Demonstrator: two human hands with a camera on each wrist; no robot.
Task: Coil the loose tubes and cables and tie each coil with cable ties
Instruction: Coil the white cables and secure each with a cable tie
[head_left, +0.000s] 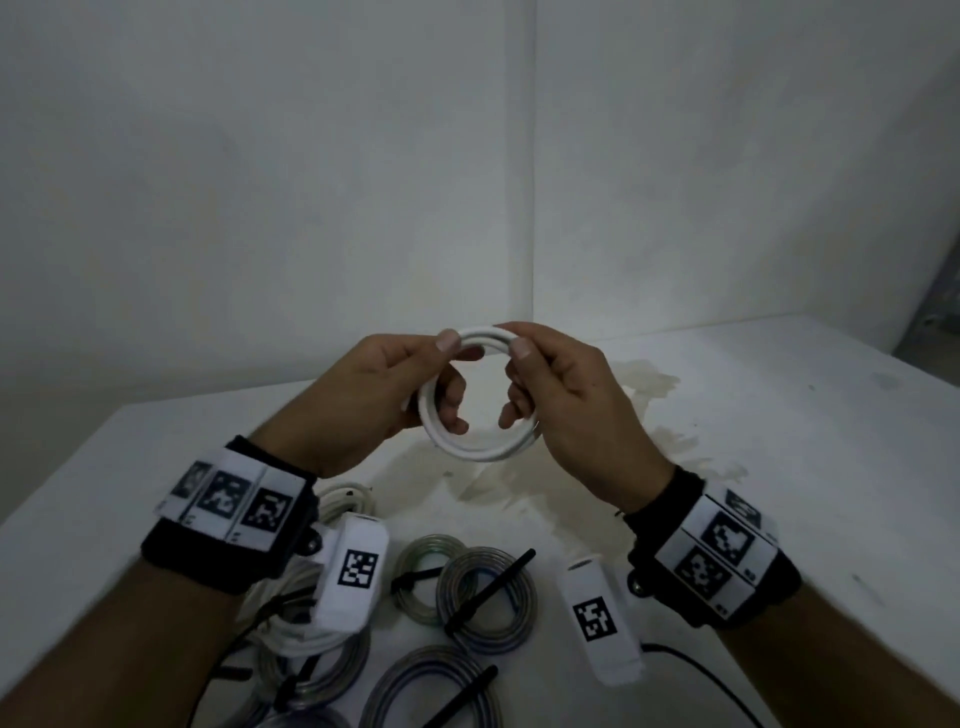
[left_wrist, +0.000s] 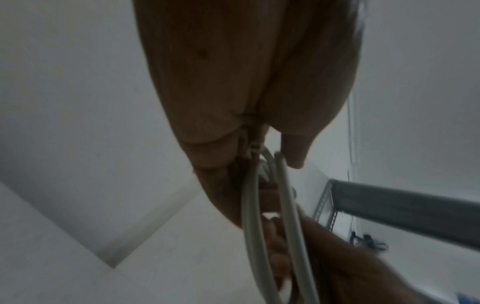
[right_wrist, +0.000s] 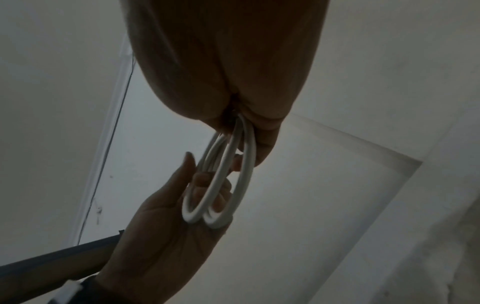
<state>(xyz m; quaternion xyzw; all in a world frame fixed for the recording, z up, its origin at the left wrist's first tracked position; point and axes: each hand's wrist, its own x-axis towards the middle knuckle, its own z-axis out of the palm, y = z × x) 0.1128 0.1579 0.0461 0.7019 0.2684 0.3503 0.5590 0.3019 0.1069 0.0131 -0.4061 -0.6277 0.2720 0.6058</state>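
Observation:
A small coil of white cable (head_left: 480, 451) hangs in the air above the table, held between both hands. My left hand (head_left: 402, 387) grips its left side, thumb on the top and fingers curled through the ring. My right hand (head_left: 550, 387) grips the right side the same way. In the left wrist view the white cable (left_wrist: 249, 205) runs down from my fingers in a few loops. In the right wrist view the white cable (right_wrist: 221, 185) shows as several loops, with the left hand's fingers (right_wrist: 207, 185) inside them. No cable tie shows on this coil.
Near the front edge of the white table (head_left: 779, 467) lie tied coils of clear tube (head_left: 485, 597) with black cable ties (head_left: 488, 584), and a white coil (head_left: 311, 634) under my left wrist. A black cable (head_left: 691, 670) runs at the lower right. Walls close the back.

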